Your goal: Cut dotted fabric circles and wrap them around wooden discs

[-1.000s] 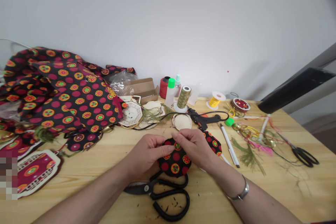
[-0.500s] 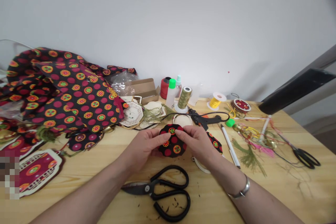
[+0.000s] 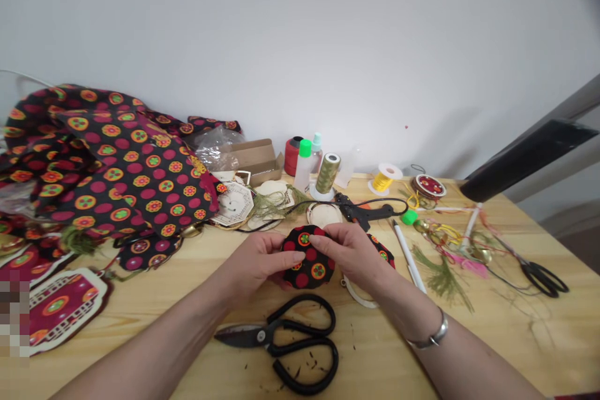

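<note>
Between my hands is a round black piece of fabric [image 3: 309, 265] with red dots and flower patterns. My left hand [image 3: 262, 262] grips its left edge, thumb on top. The upper right edge is pinched by my right hand [image 3: 349, 253]; the fingers beneath are hidden. Just below lie black-handled scissors [image 3: 269, 336], blades pointing left. Partly behind my right hand are another patterned piece [image 3: 383, 252] and a pale ring [image 3: 360, 297].
Patterned cloth [image 3: 135, 169] is heaped at the left. Thread spools [image 3: 328, 173], bottles, a cardboard box [image 3: 255, 159] and a glue gun [image 3: 365, 211] stand or lie behind my hands. A white pen [image 3: 407, 256], tassels and more scissors [image 3: 546, 278] lie at the right.
The round fabric piece has tilted and moved slightly down. My left thumb has slid lower on it, away from my right thumb. The view has shifted slightly.
</note>
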